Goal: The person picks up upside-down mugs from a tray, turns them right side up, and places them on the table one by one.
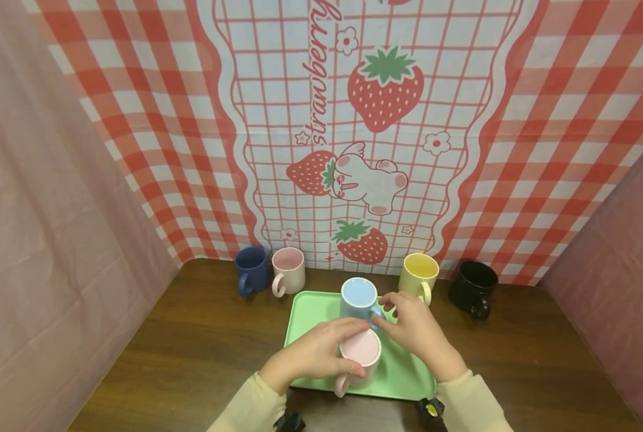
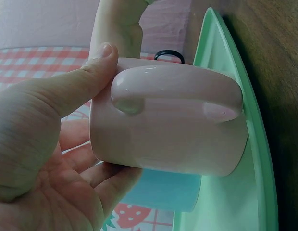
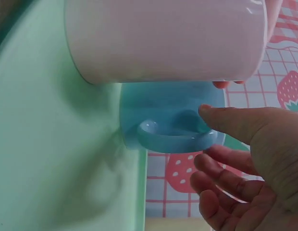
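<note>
Tray [image 1: 399, 381]: one blue mug [image 1: 358, 294], one pink mug [image 1: 361, 348] — left hand [image 1: 321, 350] grips pink, right hand [image 1: 415, 327] relaxed, empty.

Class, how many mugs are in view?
6: navy mug and rear pink mug, back left; yellow mug and black mug, back right; light-blue mug and nearer pink mug on the green tray.

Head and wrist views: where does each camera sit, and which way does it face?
Head: on the head, looking forward and down at the green tray; left hand, right hand and cream sleeves show.
Left wrist: on that wrist, facing the upside-down pink mug; left hand and part of the right arm show.
Right wrist: on that wrist, facing the light-blue mug; right hand and left fingers show.
Wrist views share both mugs and tray.
</note>
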`<state>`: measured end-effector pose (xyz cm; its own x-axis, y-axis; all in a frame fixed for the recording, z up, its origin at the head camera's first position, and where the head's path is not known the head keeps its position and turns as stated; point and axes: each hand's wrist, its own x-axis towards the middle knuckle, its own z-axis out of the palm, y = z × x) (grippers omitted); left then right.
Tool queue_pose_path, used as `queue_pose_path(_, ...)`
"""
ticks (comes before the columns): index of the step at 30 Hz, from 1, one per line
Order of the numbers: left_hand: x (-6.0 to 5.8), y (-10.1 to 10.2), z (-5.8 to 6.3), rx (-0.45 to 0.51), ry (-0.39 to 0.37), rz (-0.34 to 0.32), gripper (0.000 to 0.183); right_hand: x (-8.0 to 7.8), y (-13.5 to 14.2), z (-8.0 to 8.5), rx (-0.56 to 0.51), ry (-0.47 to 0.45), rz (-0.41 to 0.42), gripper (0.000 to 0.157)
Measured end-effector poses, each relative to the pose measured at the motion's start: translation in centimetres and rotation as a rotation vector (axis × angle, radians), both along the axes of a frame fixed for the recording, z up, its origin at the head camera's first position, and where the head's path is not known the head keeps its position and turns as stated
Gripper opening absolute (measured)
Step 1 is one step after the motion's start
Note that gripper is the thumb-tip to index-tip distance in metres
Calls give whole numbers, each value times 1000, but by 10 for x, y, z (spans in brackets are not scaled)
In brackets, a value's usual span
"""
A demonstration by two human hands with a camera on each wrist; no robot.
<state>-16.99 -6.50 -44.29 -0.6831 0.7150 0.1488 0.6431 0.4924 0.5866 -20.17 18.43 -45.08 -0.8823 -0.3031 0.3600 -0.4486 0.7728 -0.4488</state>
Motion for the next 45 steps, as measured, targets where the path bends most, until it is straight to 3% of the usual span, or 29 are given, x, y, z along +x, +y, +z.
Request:
queue_pose_path(6, 0, -1, 1, 6, 6, -5, 81, -2, -5, -7, 28, -20, -12, 14)
queue_pose_path(16, 1, 0, 0, 4, 4, -12, 81, 3, -11, -9, 27, 10, -69, 43)
queue_pose_path(20, 1, 1, 0, -3, 11, -11, 80, 5, -12, -10, 15, 55, -86, 46)
queue_pose_path(30, 1, 1, 0, -8, 4, -8, 82, 14, -20, -14, -76, 30, -196, 6)
queue_pose_path(45, 1, 1, 0, -13, 10, -6, 80, 13, -21, -19, -125, 32, -213, 8)
